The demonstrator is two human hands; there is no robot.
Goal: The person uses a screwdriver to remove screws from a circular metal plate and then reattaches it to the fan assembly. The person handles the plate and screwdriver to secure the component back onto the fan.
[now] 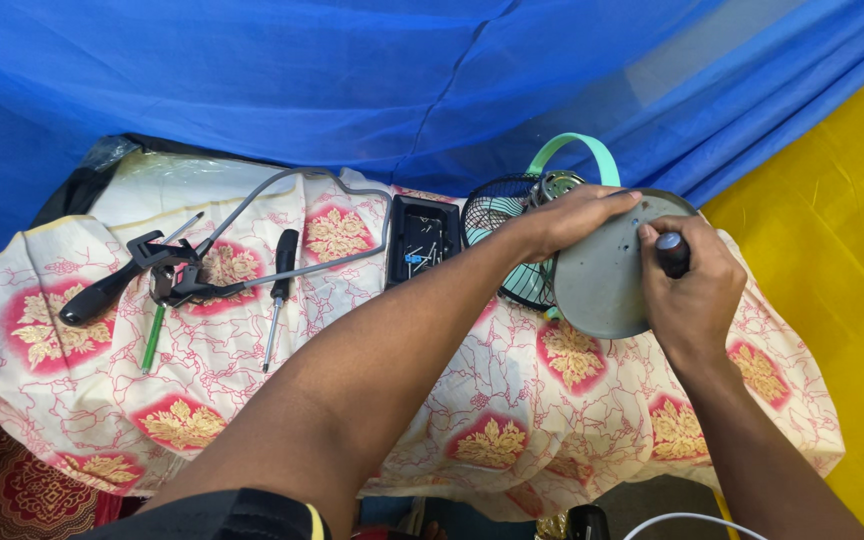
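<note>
We had L hand (570,222) steadying fan base (602,275), R hand (690,295) clamped on screwdriver (672,252), prob. mid-screw; next needs straight tip.

grey fan base (602,280), mint handle (574,147), blue netting (352,80), cream cloth (252,360) with red-gold floral medallions.

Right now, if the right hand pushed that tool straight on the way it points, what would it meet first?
The right hand grips a dark-handled tool aimed at the grey round base of the small fan. It would likely meet that base first; the tip itself is hidden, so contact is unclear.
</note>
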